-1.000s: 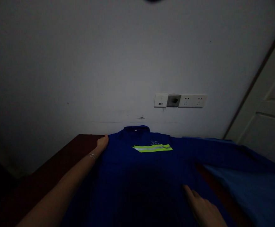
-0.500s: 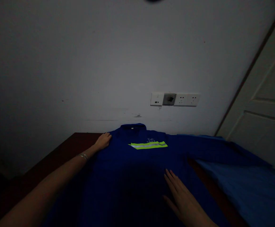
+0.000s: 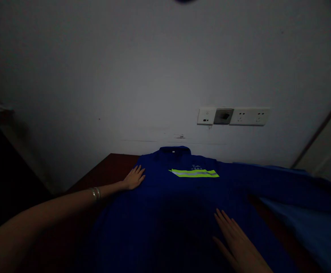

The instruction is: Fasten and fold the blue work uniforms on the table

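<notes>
A dark blue work shirt [image 3: 182, 204] with a yellow-green reflective stripe [image 3: 195, 173] lies spread on a dark wooden table [image 3: 108, 168], collar toward the wall. My left hand [image 3: 134, 177] rests flat and open on the shirt's left shoulder, a bracelet on the wrist. My right hand [image 3: 233, 237] lies flat on the shirt's lower right front, fingers stretched out. One sleeve [image 3: 267, 178] runs off to the right.
A lighter blue garment [image 3: 307, 223] lies at the right of the table. A white wall stands right behind the table, with a row of sockets [image 3: 233, 116]. A door frame [image 3: 321, 129] shows at the far right. The room is dim.
My left hand has flattened and slid down a little on the shoulder. My right hand moved from the shirt's side onto its front, fingers spread. The view has turned left.
</notes>
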Available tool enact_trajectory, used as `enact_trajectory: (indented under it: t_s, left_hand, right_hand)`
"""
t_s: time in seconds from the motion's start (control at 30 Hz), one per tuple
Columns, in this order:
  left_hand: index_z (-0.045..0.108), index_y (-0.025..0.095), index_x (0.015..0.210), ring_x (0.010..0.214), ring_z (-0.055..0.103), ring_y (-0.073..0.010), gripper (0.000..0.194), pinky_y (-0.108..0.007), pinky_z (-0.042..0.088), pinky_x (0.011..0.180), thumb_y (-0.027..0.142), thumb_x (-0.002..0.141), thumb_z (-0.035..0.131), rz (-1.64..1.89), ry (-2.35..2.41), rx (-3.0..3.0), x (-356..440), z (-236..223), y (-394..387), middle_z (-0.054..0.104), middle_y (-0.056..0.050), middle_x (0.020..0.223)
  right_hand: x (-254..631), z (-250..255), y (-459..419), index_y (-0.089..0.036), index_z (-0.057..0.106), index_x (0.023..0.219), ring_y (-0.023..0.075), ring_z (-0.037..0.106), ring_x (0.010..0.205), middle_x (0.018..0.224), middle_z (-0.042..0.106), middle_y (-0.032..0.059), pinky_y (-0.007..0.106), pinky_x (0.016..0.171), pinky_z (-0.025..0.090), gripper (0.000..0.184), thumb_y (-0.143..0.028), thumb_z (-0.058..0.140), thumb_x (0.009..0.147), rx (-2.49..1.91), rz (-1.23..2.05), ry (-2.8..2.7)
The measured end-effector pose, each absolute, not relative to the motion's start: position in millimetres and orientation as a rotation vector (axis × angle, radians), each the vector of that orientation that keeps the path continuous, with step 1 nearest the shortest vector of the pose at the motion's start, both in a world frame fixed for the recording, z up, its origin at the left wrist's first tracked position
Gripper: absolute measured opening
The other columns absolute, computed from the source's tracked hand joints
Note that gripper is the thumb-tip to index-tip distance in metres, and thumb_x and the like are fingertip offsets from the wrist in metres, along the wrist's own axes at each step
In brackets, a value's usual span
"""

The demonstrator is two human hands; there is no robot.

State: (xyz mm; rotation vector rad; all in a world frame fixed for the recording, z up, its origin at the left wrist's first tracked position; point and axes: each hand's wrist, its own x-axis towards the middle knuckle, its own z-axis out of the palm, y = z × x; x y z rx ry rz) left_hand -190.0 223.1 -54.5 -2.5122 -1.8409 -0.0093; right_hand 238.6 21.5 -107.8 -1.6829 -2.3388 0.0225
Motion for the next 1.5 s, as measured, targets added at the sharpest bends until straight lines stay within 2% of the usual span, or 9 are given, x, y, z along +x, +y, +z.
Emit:
enact_trajectory:
  t_s: [0.17, 0.47, 0.57, 0.67, 0.77, 0.87, 1.07, 1.27, 1.5]
  left_hand:
    - [0.018, 0.025, 0.142, 0.136, 0.009, -0.0295, 0.06, -0.046, 0.015, 0.107, 0.054, 0.09, 0.016, 0.042, -1.778, -2.606, -217, -58, 213, 0.014, -0.01, 0.149]
    - [0.017, 0.026, 0.142, 0.137, 0.01, -0.0279, 0.056, -0.046, 0.014, 0.107, 0.049, 0.091, 0.018, 0.055, -1.786, -2.596, -216, -59, 212, 0.012, -0.008, 0.15]
    - [0.024, 0.023, 0.141, 0.136, 0.014, -0.0303, 0.055, -0.052, 0.014, 0.105, 0.046, 0.091, 0.022, 0.131, -1.782, -2.547, -213, -54, 213, 0.018, -0.012, 0.148]
    - [0.043, 0.013, 0.13, 0.134, 0.02, -0.0321, 0.052, -0.053, 0.01, 0.106, 0.039, 0.085, 0.037, 0.182, -1.628, -2.526, -198, -41, 217, 0.035, -0.019, 0.14]
    - [0.053, 0.009, 0.116, 0.133, 0.022, -0.0335, 0.045, -0.051, 0.008, 0.107, 0.024, 0.073, 0.052, 0.166, -1.408, -2.554, -163, -25, 217, 0.044, -0.021, 0.133]
    - [0.051, 0.008, 0.116, 0.132, 0.024, -0.0333, 0.047, -0.048, 0.01, 0.108, 0.016, 0.069, 0.051, 0.143, -1.221, -2.614, -109, -14, 211, 0.041, -0.022, 0.134]
    - [0.046, 0.009, 0.121, 0.131, 0.025, -0.0329, 0.05, -0.046, 0.019, 0.106, 0.024, 0.073, 0.05, 0.092, -1.09, -2.808, 7, -9, 188, 0.037, -0.019, 0.137]
    - [0.042, 0.008, 0.123, 0.13, 0.029, -0.0331, 0.05, -0.046, 0.024, 0.104, 0.033, 0.08, 0.042, -0.018, -1.115, -2.913, 102, -18, 174, 0.035, -0.021, 0.138]
    - [0.036, 0.004, 0.13, 0.128, 0.032, -0.0323, 0.055, -0.044, 0.027, 0.101, 0.038, 0.088, 0.027, -0.224, -1.505, -2.816, 168, -49, 184, 0.035, -0.023, 0.138]
  right_hand:
    - [241, -116, 24, -0.014, 0.037, 0.135, 0.0276, 0.031, 0.128, 0.141, 0.03, 0.0105, 0.048, 0.104, 0.032, 0.068, -0.057, 0.038, 0.083, -1.664, -0.063, -2.349]
    - [241, -117, 24, -0.016, 0.039, 0.135, 0.0276, 0.033, 0.128, 0.141, 0.032, 0.0106, 0.049, 0.103, 0.033, 0.065, -0.055, 0.04, 0.083, -1.601, -0.099, -2.334]
    - [239, -110, 23, -0.015, 0.037, 0.136, 0.0264, 0.029, 0.13, 0.142, 0.03, 0.0107, 0.048, 0.105, 0.031, 0.065, -0.054, 0.038, 0.085, -1.621, -0.03, -2.332]
    - [235, -100, 21, -0.013, 0.036, 0.136, 0.0252, 0.025, 0.132, 0.143, 0.029, 0.0115, 0.047, 0.108, 0.026, 0.065, -0.054, 0.036, 0.086, -1.641, 0.069, -2.314]
    - [231, -88, 20, -0.01, 0.038, 0.135, 0.0242, 0.025, 0.133, 0.143, 0.031, 0.0132, 0.046, 0.109, 0.021, 0.066, -0.054, 0.035, 0.086, -1.65, 0.223, -2.238]
    - [230, -76, 22, -0.01, 0.042, 0.132, 0.0214, 0.031, 0.13, 0.141, 0.036, 0.0133, 0.04, 0.109, 0.025, 0.061, -0.051, 0.035, 0.087, -1.637, 0.416, -2.045]
    - [274, -48, 44, -0.015, 0.053, 0.119, 0.0197, 0.049, 0.117, 0.126, 0.054, 0.0102, 0.036, 0.103, 0.034, 0.046, -0.043, 0.043, 0.084, -1.59, 0.463, -1.622]
    - [395, -19, 63, -0.012, 0.056, 0.115, 0.0167, 0.062, 0.096, 0.109, 0.064, 0.0109, 0.028, 0.083, 0.049, 0.036, -0.027, 0.041, 0.085, -1.833, 0.294, -1.284]
    - [512, 9, 48, -0.006, 0.057, 0.114, 0.019, 0.059, 0.101, 0.111, 0.063, 0.0139, 0.028, 0.089, 0.042, 0.037, -0.015, 0.043, 0.081, -2.07, 0.005, -1.201]
